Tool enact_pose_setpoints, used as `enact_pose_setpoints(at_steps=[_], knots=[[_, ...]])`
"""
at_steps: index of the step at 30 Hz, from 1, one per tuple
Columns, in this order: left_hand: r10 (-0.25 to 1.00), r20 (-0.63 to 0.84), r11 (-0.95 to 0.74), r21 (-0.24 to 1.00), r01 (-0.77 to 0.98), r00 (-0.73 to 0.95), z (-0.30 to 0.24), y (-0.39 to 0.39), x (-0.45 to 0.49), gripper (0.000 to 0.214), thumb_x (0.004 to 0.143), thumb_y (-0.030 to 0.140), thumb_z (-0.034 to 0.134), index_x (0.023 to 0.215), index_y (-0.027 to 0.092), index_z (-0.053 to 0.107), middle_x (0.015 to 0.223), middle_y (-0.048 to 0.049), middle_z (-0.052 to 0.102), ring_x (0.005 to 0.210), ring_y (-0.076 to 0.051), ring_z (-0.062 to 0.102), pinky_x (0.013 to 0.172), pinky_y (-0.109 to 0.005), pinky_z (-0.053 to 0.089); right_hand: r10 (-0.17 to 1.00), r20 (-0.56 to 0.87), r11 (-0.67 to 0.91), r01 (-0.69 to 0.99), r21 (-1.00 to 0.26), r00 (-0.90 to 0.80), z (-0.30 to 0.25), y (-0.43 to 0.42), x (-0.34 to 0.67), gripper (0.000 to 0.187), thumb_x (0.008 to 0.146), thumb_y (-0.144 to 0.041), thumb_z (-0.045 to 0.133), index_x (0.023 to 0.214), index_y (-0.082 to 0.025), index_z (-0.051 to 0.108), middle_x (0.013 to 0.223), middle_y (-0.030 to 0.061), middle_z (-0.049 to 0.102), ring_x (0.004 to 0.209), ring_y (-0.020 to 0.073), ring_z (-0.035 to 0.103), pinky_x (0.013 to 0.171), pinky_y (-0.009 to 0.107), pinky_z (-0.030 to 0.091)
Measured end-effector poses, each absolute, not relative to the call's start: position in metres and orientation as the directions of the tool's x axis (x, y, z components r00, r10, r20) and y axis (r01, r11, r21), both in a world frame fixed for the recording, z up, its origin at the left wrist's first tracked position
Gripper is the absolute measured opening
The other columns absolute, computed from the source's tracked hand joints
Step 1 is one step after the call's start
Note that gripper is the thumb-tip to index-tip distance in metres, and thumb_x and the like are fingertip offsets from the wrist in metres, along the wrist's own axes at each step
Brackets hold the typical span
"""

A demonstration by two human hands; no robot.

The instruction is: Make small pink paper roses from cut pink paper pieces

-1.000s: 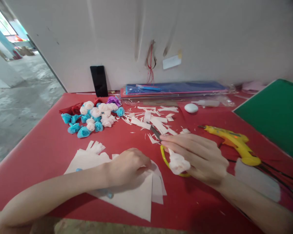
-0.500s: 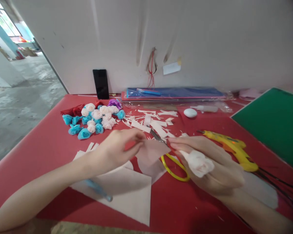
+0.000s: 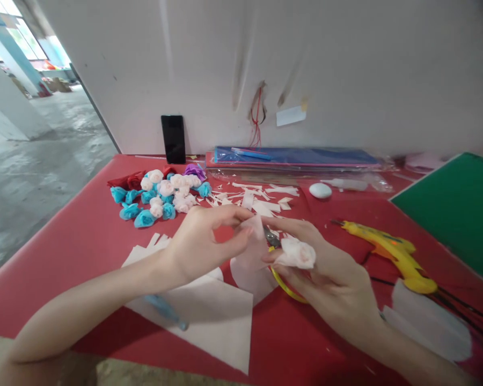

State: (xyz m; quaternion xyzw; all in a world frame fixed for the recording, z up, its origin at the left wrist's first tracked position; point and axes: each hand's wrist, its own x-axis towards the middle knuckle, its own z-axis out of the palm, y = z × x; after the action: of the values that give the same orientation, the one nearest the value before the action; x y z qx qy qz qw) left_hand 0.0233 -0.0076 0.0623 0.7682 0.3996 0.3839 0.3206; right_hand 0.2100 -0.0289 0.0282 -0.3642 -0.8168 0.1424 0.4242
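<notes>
Our left hand (image 3: 213, 236) has thumb and forefinger drawn narrow on the edge of a thin, pale paper petal (image 3: 253, 249), while our right hand (image 3: 332, 273) holds a white paper rose (image 3: 300, 253) and brings its fingertips close to the petal's far edge. Both pieces hang over the middle of the table (image 3: 76, 246), the rose just to the right of the petal. We judge the petal to be the weak point: it looks flimsy, so if both hands pull on it at once it could tear or stretch out of shape. The right hand has two jobs, and should its grip tighten while the fingertips reach for the petal, the rose's rolled layers may be crushed; too loose, and the bud could slip. Yellow-handled scissors (image 3: 292, 292) lie right beneath that hand, so a dip could snag the paper on the blades. The hot glue gun (image 3: 386, 252) rests to the right with its nozzle pointing towards the work; if it is hot, a careless sweep of that hand could bring a burn. Its cable (image 3: 462, 305) passes near our right forearm, which might catch it and drag the gun.
</notes>
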Motion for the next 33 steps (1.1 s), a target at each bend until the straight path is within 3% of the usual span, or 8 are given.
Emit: enact_pose_setpoints(at_steps=[3, 7, 12, 15, 18, 20, 26, 33], knots=[[0.876, 0.279, -0.379, 0.903, 0.204, 0.393, 0.051, -0.007, 0.029, 0.009, 0.076, 0.015, 0.052, 0.079, 0.012, 0.06, 0.075, -0.001, 0.065, 0.068, -0.009, 0.058, 0.063, -0.017, 0.046, 0.792, 0.493, 0.609, 0.409, -0.679, -0.36, 0.03, -0.022, 0.212, 0.012, 0.078, -0.025, 0.057, 0.072, -0.026, 0.066, 0.112, 0.0031, 0.06, 0.097, 0.0234, 0.058, 0.079, 0.037, 0.048], [0.918, 0.137, -0.11, 0.989, -0.093, 0.372, 0.026, -0.003, 0.038, 0.008, 0.073, 0.016, 0.056, 0.08, 0.012, 0.055, 0.075, -0.0016, 0.061, 0.068, -0.009, 0.057, 0.062, -0.02, 0.047, 0.877, 0.318, 0.437, 0.322, -0.84, -0.36, 0.029, -0.009, 0.214, 0.017, 0.077, -0.033, 0.058, 0.066, -0.027, 0.069, 0.072, 0.0019, 0.062, 0.07, 0.017, 0.059, 0.062, 0.026, 0.051], [0.894, 0.019, 0.045, 0.99, -0.132, 0.447, 0.003, -0.002, 0.045, 0.024, 0.074, 0.022, 0.058, 0.095, 0.012, 0.053, 0.097, -0.0091, 0.063, 0.088, -0.017, 0.06, 0.076, -0.028, 0.048, 0.947, 0.193, 0.26, 0.259, -0.93, -0.258, 0.017, -0.004, 0.218, 0.015, 0.074, -0.036, 0.061, 0.068, -0.026, 0.071, 0.082, 0.0019, 0.061, 0.076, 0.017, 0.057, 0.064, 0.024, 0.047], [0.723, 0.131, -0.244, 0.967, 0.074, 0.679, -0.003, -0.004, 0.044, 0.022, 0.08, 0.021, 0.048, 0.099, 0.011, 0.056, 0.104, -0.0109, 0.062, 0.096, -0.02, 0.057, 0.084, -0.031, 0.045, 0.963, 0.206, 0.241, 0.217, -0.946, -0.172, 0.011, -0.004, 0.224, 0.012, 0.075, -0.031, 0.062, 0.07, -0.024, 0.071, 0.085, 0.0022, 0.06, 0.08, 0.0183, 0.055, 0.066, 0.026, 0.045], [0.481, 0.197, -0.659, 0.724, 0.204, 0.854, -0.005, -0.004, 0.038, 0.025, 0.079, 0.01, 0.043, 0.099, 0.009, 0.059, 0.104, -0.0111, 0.063, 0.098, -0.02, 0.055, 0.091, -0.031, 0.039, 0.965, 0.226, 0.248, 0.182, -0.952, -0.132, 0.008, -0.004, 0.227, 0.011, 0.076, -0.026, 0.061, 0.071, -0.026, 0.07, 0.086, 0.0009, 0.059, 0.082, 0.0173, 0.053, 0.067, 0.026, 0.042], [0.392, 0.166, -0.79, 0.565, 0.238, 0.905, -0.005, -0.001, 0.033, 0.028, 0.077, 0.009, 0.044, 0.101, 0.007, 0.058, 0.106, -0.0104, 0.062, 0.099, -0.021, 0.053, 0.093, -0.031, 0.035, 0.964, 0.229, 0.251, 0.171, -0.953, -0.138, 0.009, -0.003, 0.227, 0.011, 0.077, -0.026, 0.061, 0.071, -0.028, 0.07, 0.085, -0.001, 0.057, 0.081, 0.0152, 0.051, 0.066, 0.025, 0.04], [0.227, -0.026, -0.872, 0.439, 0.215, 0.974, -0.002, 0.007, 0.02, 0.04, 0.08, 0.039, 0.051, 0.111, 0.014, 0.053, 0.118, -0.007, 0.056, 0.103, -0.022, 0.049, 0.093, -0.033, 0.031, 0.96, 0.233, 0.257, 0.166, -0.952, -0.152, 0.011, -0.002, 0.226, 0.01, 0.076, -0.03, 0.061, 0.073, -0.031, 0.07, 0.082, -0.0023, 0.055, 0.079, 0.0131, 0.049, 0.064, 0.024, 0.037], [0.19, 0.002, -0.848, 0.504, 0.163, 0.982, -0.005, 0.008, 0.019, 0.043, 0.081, 0.035, 0.052, 0.118, 0.014, 0.048, 0.121, -0.0073, 0.054, 0.111, -0.018, 0.046, 0.099, -0.03, 0.024, 0.958, 0.24, 0.265, 0.169, -0.949, -0.156, 0.009, -0.002, 0.226, 0.01, 0.076, -0.03, 0.062, 0.072, -0.032, 0.07, 0.082, -0.003, 0.056, 0.083, 0.0135, 0.049, 0.068, 0.024, 0.036]])
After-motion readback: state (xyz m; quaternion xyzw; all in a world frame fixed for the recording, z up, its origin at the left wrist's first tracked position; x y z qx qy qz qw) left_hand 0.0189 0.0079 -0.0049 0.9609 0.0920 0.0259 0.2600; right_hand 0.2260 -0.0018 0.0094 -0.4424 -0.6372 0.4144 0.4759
